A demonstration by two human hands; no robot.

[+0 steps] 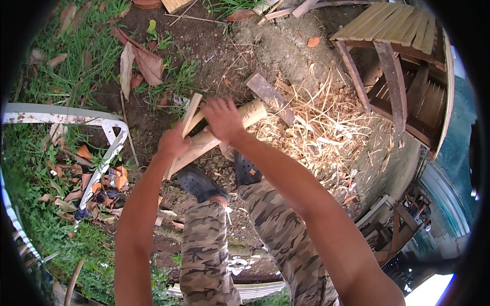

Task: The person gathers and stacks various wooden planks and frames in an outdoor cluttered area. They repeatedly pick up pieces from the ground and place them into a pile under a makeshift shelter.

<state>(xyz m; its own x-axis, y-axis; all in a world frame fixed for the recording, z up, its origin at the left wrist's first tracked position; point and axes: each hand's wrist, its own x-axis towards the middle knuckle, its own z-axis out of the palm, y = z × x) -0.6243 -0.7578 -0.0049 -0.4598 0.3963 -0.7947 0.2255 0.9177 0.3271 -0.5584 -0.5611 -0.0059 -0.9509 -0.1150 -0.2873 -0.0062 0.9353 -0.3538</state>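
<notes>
A pale peeled log (250, 113) lies slantwise on the ground in front of my feet. My left hand (173, 143) is closed around a light wooden strip (192, 108), which sticks up past my fingers beside the log. My right hand (223, 120) rests over the log's middle with its fingers stretched toward the strip. Between the strip and the log is a narrow dark gap, partly covered by my fingers. Past the log's far end lies a flat weathered board (270, 97).
Wood shavings (326, 127) are heaped right of the log. A slatted wooden stool (393, 28) stands at the upper right. On the left is a white metal frame (66, 113) over grass and dry leaves. My dark clogs (200, 182) are close to the log.
</notes>
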